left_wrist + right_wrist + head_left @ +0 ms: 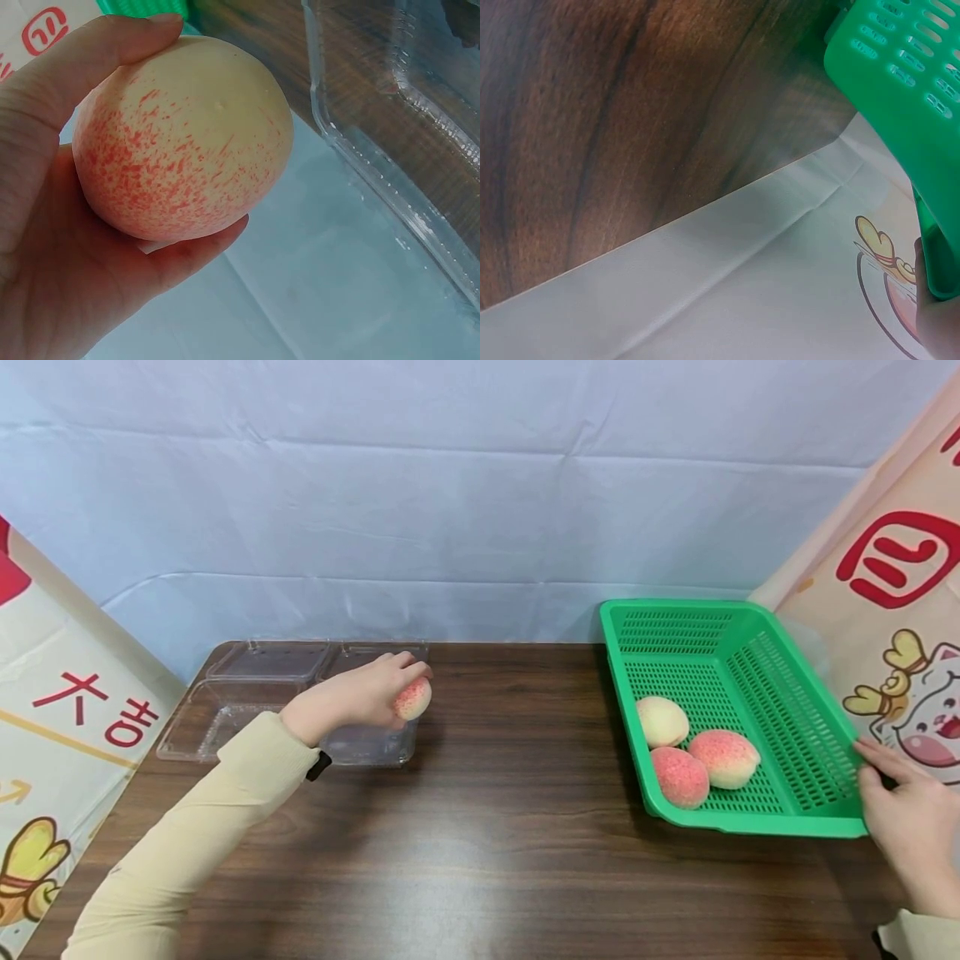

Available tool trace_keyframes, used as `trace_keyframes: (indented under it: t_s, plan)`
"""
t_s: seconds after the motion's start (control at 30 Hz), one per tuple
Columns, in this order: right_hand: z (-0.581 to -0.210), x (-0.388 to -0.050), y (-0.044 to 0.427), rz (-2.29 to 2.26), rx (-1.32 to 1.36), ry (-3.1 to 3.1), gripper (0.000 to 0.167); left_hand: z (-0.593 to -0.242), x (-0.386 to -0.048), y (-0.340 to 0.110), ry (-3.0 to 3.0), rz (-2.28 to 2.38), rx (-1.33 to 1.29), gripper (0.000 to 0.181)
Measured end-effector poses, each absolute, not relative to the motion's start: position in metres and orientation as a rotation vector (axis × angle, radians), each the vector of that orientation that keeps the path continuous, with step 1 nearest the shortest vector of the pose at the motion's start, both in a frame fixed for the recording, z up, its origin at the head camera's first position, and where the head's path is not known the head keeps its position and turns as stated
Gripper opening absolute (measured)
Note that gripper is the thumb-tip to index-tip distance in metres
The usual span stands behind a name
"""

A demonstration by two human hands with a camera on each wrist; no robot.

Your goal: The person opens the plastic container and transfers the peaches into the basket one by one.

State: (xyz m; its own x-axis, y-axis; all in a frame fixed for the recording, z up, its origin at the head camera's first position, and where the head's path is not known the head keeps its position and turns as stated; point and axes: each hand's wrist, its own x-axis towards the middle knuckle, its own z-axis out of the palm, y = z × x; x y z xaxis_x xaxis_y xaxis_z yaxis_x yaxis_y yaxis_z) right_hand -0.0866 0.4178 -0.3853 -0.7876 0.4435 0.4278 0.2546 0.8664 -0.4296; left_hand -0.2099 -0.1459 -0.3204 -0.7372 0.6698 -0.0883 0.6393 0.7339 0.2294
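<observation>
My left hand [367, 693] grips a pink-and-cream peach [184, 139], thumb on one side and fingers round the other. In the head view the hand is above the right part of a clear plastic container [240, 693], covering some of it. On the right, my right hand [907, 814] holds the rim of a green plastic basket [806, 822] at its near right corner. Three more peaches lie together in that basket: a pale one [663, 722], a pink one [680, 777] and a pink-and-cream one [724, 759]. Only a little of the right hand shows in the right wrist view.
Both containers stand on a dark wooden table [517, 777], the clear one at the back left. A pale cloth [450, 510] hangs behind the table. Printed sheets with red characters [67, 710] and cartoon figures border the left and right sides.
</observation>
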Motion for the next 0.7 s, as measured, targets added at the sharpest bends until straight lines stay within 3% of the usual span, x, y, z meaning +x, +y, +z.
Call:
trace_keyframes:
  t_s: [0.7]
  plan:
    - [-0.389, -0.085, 0.419, 0.525, -0.426, -2.487, 0.034, -0.320, -0.212, -0.131, 2.764, 0.231, 1.083, 0.064]
